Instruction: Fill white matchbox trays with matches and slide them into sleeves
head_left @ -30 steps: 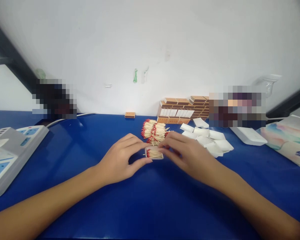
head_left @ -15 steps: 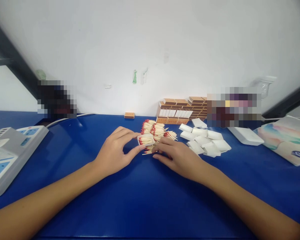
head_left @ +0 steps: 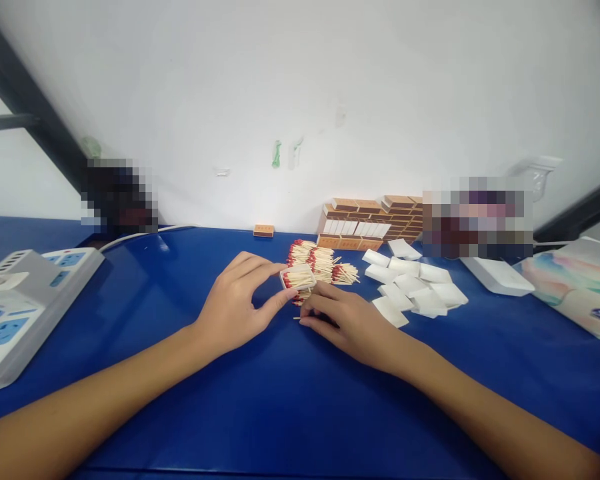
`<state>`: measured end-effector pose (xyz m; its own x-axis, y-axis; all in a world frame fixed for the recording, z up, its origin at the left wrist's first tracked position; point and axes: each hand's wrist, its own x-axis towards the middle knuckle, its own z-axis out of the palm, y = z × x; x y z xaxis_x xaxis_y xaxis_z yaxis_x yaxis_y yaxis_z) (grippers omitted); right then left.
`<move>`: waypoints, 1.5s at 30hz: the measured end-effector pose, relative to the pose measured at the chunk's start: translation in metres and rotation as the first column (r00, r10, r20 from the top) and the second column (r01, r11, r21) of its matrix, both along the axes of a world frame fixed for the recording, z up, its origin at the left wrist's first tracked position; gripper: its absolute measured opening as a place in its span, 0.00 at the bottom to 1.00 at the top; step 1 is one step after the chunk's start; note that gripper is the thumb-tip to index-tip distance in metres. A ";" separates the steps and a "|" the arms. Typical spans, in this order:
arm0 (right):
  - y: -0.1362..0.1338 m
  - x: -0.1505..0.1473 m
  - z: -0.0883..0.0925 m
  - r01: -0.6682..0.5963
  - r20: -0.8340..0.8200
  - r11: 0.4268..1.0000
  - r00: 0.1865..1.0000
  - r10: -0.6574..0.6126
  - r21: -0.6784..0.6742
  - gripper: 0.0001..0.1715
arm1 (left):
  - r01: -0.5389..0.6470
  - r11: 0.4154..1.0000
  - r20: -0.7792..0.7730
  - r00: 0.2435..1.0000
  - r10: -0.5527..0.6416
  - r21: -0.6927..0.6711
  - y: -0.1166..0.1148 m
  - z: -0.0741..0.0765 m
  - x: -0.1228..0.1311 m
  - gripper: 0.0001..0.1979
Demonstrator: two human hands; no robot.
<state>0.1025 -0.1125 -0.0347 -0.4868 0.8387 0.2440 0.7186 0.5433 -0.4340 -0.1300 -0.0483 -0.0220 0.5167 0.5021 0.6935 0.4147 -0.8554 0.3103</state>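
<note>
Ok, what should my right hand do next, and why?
Perhaps lift the loose matchstick into the tray: its end pokes out beside the right hand, outside the tray, while the left hand holds that tray with other matches in it.

The left forearm [head_left: 125,377] slants in from the near left of the matchbox tray [head_left: 283,280], the wrist nearly straight; the left hand [head_left: 233,303] pinches the tray's left end, thumb on the near side, forefinger opposite. The right forearm [head_left: 480,397] slants in from the near right of the tray; the right hand [head_left: 353,323] sits just beside it, palm down, fingers curled towards the thumb, fingertips close together.
</note>
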 end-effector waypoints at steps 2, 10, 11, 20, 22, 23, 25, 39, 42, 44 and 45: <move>-0.001 -0.001 0.002 0.012 0.006 1.000 1.000 -0.012 -0.016 0.05 | 0.012 1.000 -0.006 1.000 -0.012 -0.001 0.000 0.000 0.000 0.15; -0.008 -0.006 0.013 0.029 0.052 0.996 0.998 -0.024 -0.084 0.05 | 0.026 1.000 -0.004 1.000 -0.026 -0.005 0.000 -0.002 0.000 0.15; -0.009 -0.005 0.015 0.032 0.036 0.995 0.999 -0.029 -0.093 0.05 | 0.020 1.000 -0.005 1.000 -0.020 -0.005 0.000 -0.002 0.000 0.15; -0.012 0.008 0.026 0.036 -0.019 0.996 0.999 -0.037 -0.082 0.06 | -0.015 1.000 -0.009 1.000 0.015 -0.004 0.001 -0.001 0.000 0.14; -0.012 0.009 0.027 0.003 -0.050 0.998 0.999 -0.006 -0.060 0.14 | -0.008 1.000 -0.007 1.000 0.008 -0.003 0.000 -0.002 0.000 0.14; -0.012 0.009 0.028 -0.012 -0.062 0.999 0.998 0.009 -0.049 0.17 | -0.007 1.000 -0.006 1.000 0.007 -0.002 0.000 -0.002 0.000 0.14; -0.011 0.011 0.031 -0.016 -0.078 0.999 0.997 0.013 -0.041 0.18 | -0.007 1.000 -0.006 1.000 0.007 0.001 -0.001 -0.002 0.000 0.14; -0.004 0.008 0.034 0.214 -0.665 0.938 0.663 -0.345 -0.273 0.13 | 0.087 0.996 -0.012 0.996 -0.087 -0.003 -0.005 -0.003 0.002 0.15; -0.002 0.003 0.024 0.281 -0.666 0.936 0.660 -0.348 -0.211 0.12 | 0.131 0.991 -0.001 0.991 -0.131 0.013 -0.007 -0.002 0.004 0.16; -0.002 0.000 0.021 0.307 -0.629 0.938 0.700 -0.336 -0.160 0.10 | 0.148 0.989 0.012 0.989 -0.148 0.019 -0.007 -0.002 0.004 0.17; -0.003 0.000 0.020 0.312 -0.605 0.940 0.724 -0.330 -0.139 0.09 | 0.152 0.988 0.017 0.988 -0.152 0.022 -0.008 -0.002 0.004 0.17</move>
